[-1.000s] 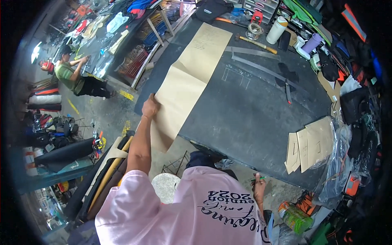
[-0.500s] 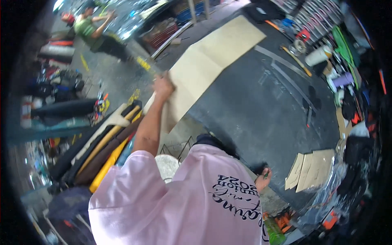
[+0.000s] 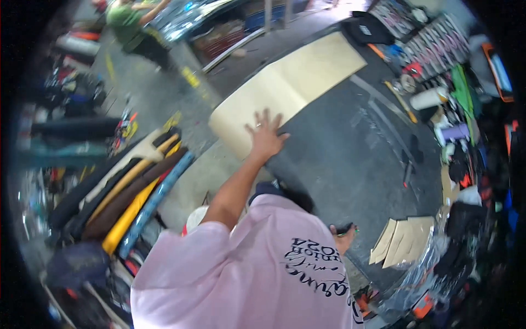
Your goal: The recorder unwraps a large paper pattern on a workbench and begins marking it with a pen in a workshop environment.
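A long tan sheet [image 3: 320, 63], creased across its middle, lies along the far left part of a dark work table [image 3: 329, 142]. My left hand [image 3: 267, 136] rests on its near end with fingers spread; a ring shows on one finger. Low beside the table's near edge is my right hand [image 3: 344, 240], its fingers closed around a slim green pen-like thing [image 3: 355, 230], mostly hidden. Several cut tan pieces [image 3: 406, 241] lie overlapped to the right of that hand.
Flat strips [image 3: 392, 120] and a yellow-handled tool [image 3: 401, 101] lie on the table. Bottles, a purple roll [image 3: 455, 132] and clear plastic [image 3: 408, 290] crowd its right edge. Coloured material rolls [image 3: 134, 216] stand at left. A person in green [image 3: 129, 27] is beyond.
My left hand has moved right and nearer, from gripping the sheet's left edge to lying spread on it. The sheet's near end has shifted and flattened. My right hand keeps the slim green thing.
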### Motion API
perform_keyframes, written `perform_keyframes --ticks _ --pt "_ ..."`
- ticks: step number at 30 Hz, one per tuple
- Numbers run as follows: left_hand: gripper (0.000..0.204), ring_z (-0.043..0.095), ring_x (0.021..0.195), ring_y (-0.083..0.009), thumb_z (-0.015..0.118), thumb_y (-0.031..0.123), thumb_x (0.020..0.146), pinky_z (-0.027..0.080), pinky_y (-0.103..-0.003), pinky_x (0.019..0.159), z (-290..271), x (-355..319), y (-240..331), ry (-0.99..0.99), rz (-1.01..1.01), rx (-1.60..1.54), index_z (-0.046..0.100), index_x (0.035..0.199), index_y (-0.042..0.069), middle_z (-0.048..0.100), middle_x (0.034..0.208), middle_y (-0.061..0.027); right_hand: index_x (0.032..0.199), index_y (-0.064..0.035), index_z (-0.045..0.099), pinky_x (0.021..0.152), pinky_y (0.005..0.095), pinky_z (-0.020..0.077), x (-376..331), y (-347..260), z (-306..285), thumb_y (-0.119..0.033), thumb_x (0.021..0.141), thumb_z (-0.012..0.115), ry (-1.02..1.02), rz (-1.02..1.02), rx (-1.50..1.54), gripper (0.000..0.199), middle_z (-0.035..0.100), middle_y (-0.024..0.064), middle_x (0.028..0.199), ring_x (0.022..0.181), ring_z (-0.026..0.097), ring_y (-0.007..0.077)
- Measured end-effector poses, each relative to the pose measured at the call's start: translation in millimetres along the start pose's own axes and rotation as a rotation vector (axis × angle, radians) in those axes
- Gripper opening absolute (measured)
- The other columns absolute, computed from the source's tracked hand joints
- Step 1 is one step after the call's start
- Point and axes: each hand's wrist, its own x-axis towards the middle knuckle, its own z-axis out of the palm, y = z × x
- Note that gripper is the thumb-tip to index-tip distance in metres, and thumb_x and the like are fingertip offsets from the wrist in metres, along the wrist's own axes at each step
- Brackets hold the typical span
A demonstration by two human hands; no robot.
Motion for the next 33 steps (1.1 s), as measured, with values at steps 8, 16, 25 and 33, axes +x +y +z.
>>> perform_keyframes --ticks 8,16,25,33 --pt "0.078 0.003 0.147 -0.0565 0.054 0.056 0.092 0.012 -0.084 0.101 -1.5 4.7 7.0 -0.136 0.069 0.140 0.027 0.157 0.023 0.005 0.163 -0.0266 0.153 -0.0026 0.030 0.121 0.0464 0.0243 -5.8 -54.6 -22.1 -0.038 0.071 0.086 0.017 0.141 -0.120 0.105 0.027 0.0201 0.160 0.148 0.021 0.0404" --pt "0.079 0.002 0.145 -0.0588 0.053 0.056 0.093 0.014 -0.086 0.099 -5.9 12.0 2.3 -0.148 0.054 0.161 0.025 0.158 0.020 0.004 0.162 -0.0290 0.150 -0.0002 0.034 0.119 0.0480 0.0261 -11.3 -60.5 -13.3 -0.046 0.065 0.087 0.158 0.198 -0.027 0.111 0.034 0.0225 0.156 0.146 0.025 0.0430" --pt "0.080 -0.001 0.144 -0.0610 0.053 0.056 0.092 0.010 -0.088 0.097 -3.3 -6.9 -2.0 -0.161 0.064 0.102 0.026 0.157 0.019 0.002 0.162 -0.0300 0.154 -0.0045 0.029 0.118 0.0535 0.0264 -41.8 -43.2 -14.6 -0.059 0.051 0.090 0.159 0.502 -0.018 0.132 0.029 0.0240 0.158 0.147 0.023 0.0429" --pt "0.083 -0.001 0.144 -0.0625 0.056 0.057 0.090 0.010 -0.087 0.098 -8.1 8.8 13.4 -0.179 0.024 0.108 0.025 0.157 0.018 -0.001 0.161 -0.0318 0.154 0.0029 0.022 0.119 0.0503 0.0271 -15.9 -31.5 -10.2 -0.056 0.051 0.091 0.062 0.501 -0.029 0.138 0.017 0.0256 0.162 0.148 0.020 0.0457"
